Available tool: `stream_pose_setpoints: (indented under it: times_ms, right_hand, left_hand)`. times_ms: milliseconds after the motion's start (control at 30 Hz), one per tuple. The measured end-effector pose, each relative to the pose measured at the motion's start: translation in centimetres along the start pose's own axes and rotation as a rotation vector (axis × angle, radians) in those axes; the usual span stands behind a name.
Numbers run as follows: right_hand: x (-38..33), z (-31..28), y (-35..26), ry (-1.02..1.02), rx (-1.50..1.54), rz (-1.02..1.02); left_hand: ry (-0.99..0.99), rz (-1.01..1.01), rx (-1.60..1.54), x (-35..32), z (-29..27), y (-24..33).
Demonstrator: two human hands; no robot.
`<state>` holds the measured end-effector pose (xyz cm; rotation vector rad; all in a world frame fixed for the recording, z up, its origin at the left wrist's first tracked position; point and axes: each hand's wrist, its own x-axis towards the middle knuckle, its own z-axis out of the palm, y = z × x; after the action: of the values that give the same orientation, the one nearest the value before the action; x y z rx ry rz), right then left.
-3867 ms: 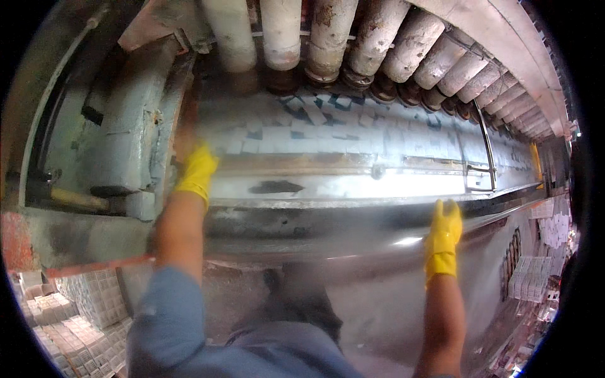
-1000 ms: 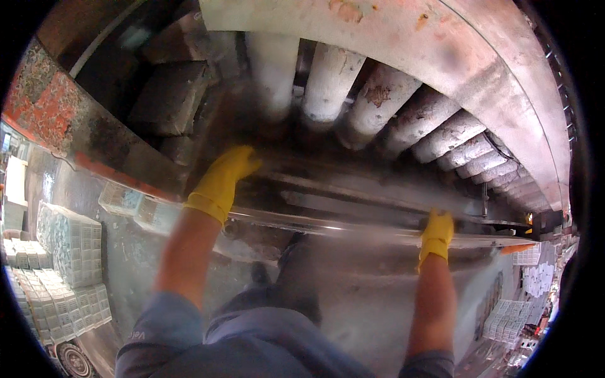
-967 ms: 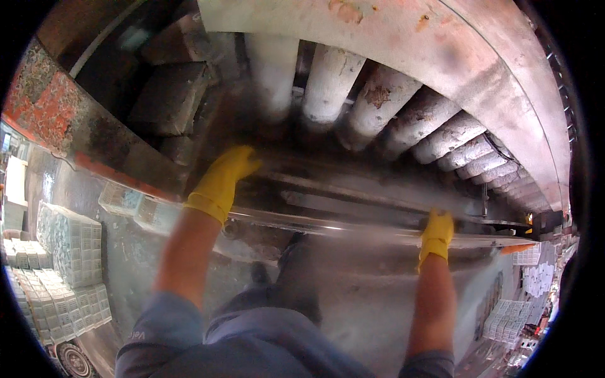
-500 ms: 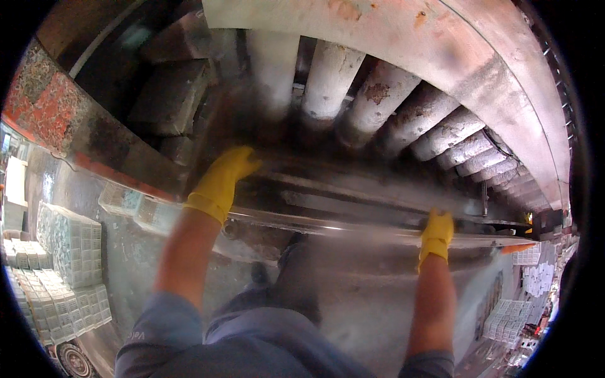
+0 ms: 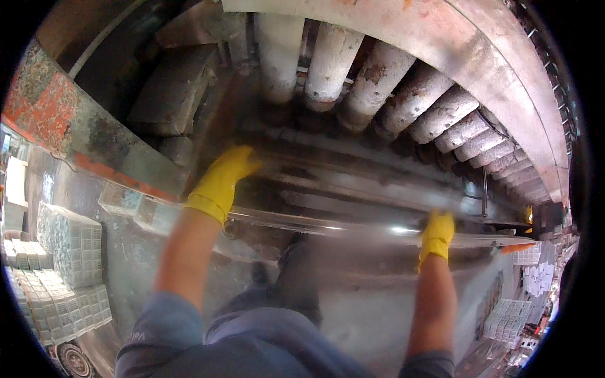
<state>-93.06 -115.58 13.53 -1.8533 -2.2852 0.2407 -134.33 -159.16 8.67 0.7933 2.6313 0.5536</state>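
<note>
"Front rail (image 5: 334, 228), the shiny metal one: where is it?"

"Along the near side of the machine, slanting down toward the right, in front of a long inner bar (image 5: 340, 189) and below the thick pale cylinders (image 5: 328, 69)."

"And the hands?"

"Both in yellow rubber gloves, well apart. Left hand (image 5: 224, 179) reaches past the rail's left part, fingertips pointing inward and blurred. Right hand (image 5: 437, 233) lies over the rail farther right, fingers bent."

"Is either grip holding it?"

"Cannot tell. The left grip's width is lost in blur; the right one looks narrow, but what its fingertips touch is hidden."

"Anything around them?"

"White plastic crates (image 5: 75, 246) stacked at left, a wheel (image 5: 75, 360) beneath them, and an orange-patched beam (image 5: 44, 104) above."
</note>
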Motion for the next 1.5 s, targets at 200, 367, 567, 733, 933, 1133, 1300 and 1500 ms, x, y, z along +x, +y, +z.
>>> stream_pose_setpoints:
  times_ms: [200, 367, 567, 733, 933, 1133, 1300, 1500]
  right_hand:
    - [-0.1, 1.3, 3.5, 0.061, -0.101, -0.14]
    - [-3.0, -1.1, 1.1, 0.004, 0.051, 0.033]
    - [-3.8, -1.4, 1.6, 0.008, 0.042, 0.044]
    - [-4.3, -1.6, 3.6, -0.05, 0.058, 0.075]
    - [-8.2, -3.0, 3.4, -0.022, 0.079, 0.051]
    - [-5.5, 0.0, 11.0, 0.072, -0.142, -0.129]
    - [-10.3, -3.4, 6.2, -0.009, 0.071, 0.065]
    - [-11.0, -3.7, 7.2, -0.038, 0.103, 0.111]
  left_hand:
    - [-0.036, 0.008, -0.016, -1.6, 0.2, 0.1]
    - [-0.01, -0.011, 0.005, -3.2, 0.3, 0.3]
    - [0.011, 0.019, 0.012, -3.9, 1.2, -0.7]
    - [0.005, 0.034, -0.015, -6.0, 1.5, 0.0]
    - [0.052, 0.069, -0.006, -8.2, 3.1, -1.8]
    - [0.035, 0.113, 0.005, -9.4, 4.2, -1.4]
    - [0.014, 0.059, -0.007, -11.7, 4.0, -1.8]
    - [0.055, 0.103, 0.041, -12.8, 5.0, -2.2]
